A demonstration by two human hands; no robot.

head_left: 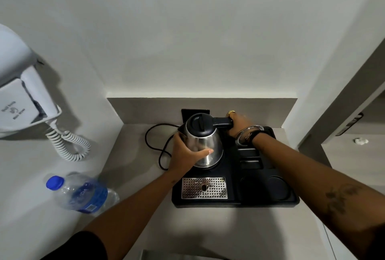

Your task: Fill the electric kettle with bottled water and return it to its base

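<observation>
A steel electric kettle (205, 141) with a black shut lid stands on its round base on a black tray (260, 195). My left hand (185, 153) wraps the kettle's steel body from the left. At the kettle's right, my right hand (239, 123) is closed around its black handle. A clear water bottle (83, 193) with a blue cap and blue label stands on the counter at the left, apart from both hands.
A black power cord (154, 145) loops on the counter left of the kettle. The tray holds a perforated metal drip plate (204, 188) and round recesses. A white wall hair dryer (23, 97) with a coiled cord hangs at the left. Walls close in the counter.
</observation>
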